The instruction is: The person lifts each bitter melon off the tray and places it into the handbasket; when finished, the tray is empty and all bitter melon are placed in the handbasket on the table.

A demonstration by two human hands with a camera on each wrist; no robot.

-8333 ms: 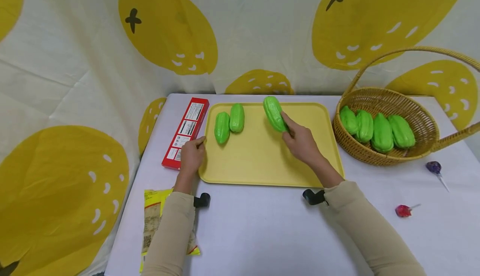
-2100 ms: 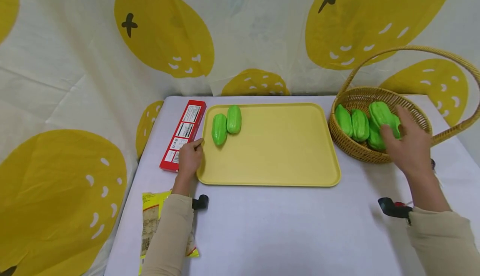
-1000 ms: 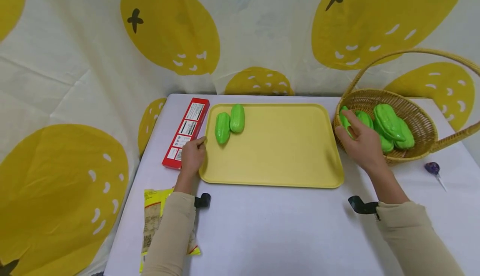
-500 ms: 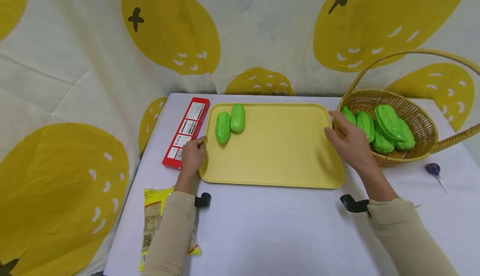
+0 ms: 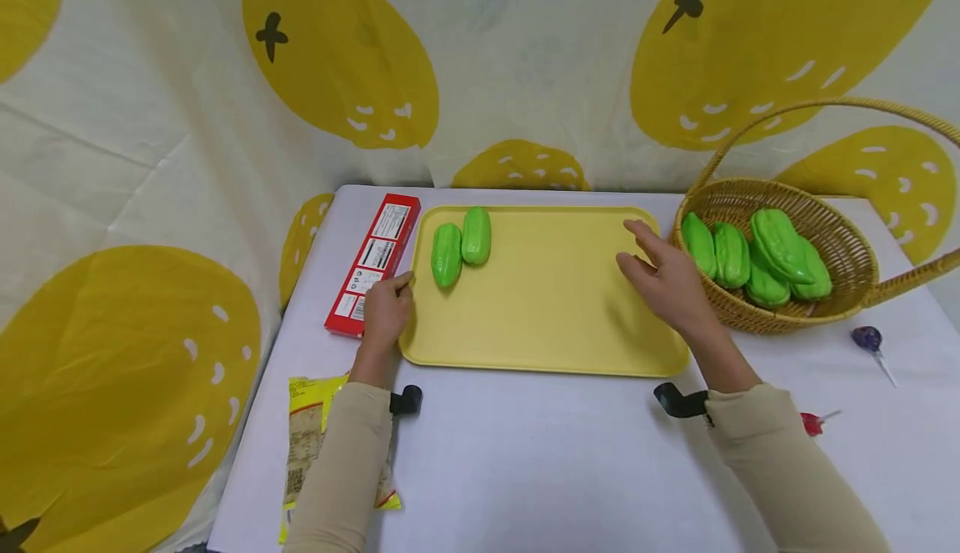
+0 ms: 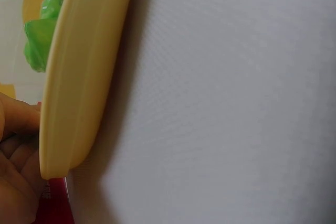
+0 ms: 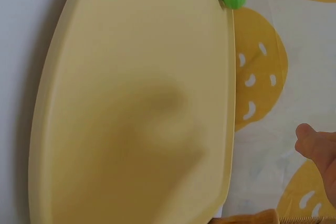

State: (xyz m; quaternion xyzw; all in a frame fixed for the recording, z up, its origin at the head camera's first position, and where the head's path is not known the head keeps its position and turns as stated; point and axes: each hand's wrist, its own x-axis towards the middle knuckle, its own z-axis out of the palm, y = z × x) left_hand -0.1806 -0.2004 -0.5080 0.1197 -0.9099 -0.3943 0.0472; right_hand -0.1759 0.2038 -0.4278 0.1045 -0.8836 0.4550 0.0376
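Two glossy green ridged fruits (image 5: 447, 255), shaped like star fruits, lie side by side at the upper left of the yellow tray (image 5: 555, 311). My left hand (image 5: 386, 313) holds the tray's left rim, thumb on the edge and other fingers curled. Over the tray's right part hovers my right hand (image 5: 670, 286), empty, with thumb and fingers apart; its shadow falls on the tray. Several more such fruits (image 5: 780, 244) sit in the wicker basket (image 5: 855, 273) to the right, one lying on top of others. The left wrist view shows the tray's side wall (image 6: 79, 77) close up.
A red box (image 5: 372, 265) lies left of the tray, and a yellow packet (image 5: 307, 428) is partly under the left forearm. Two lollipops, one purple (image 5: 867, 337) and one red (image 5: 812, 424), lie at the right. The basket's tall handle (image 5: 847, 103) arches up.
Earlier my right hand held a green fruit over the tray; that fruit now lies on top in the basket. The emptied hand has moved left, back over the tray. My left hand has stayed.
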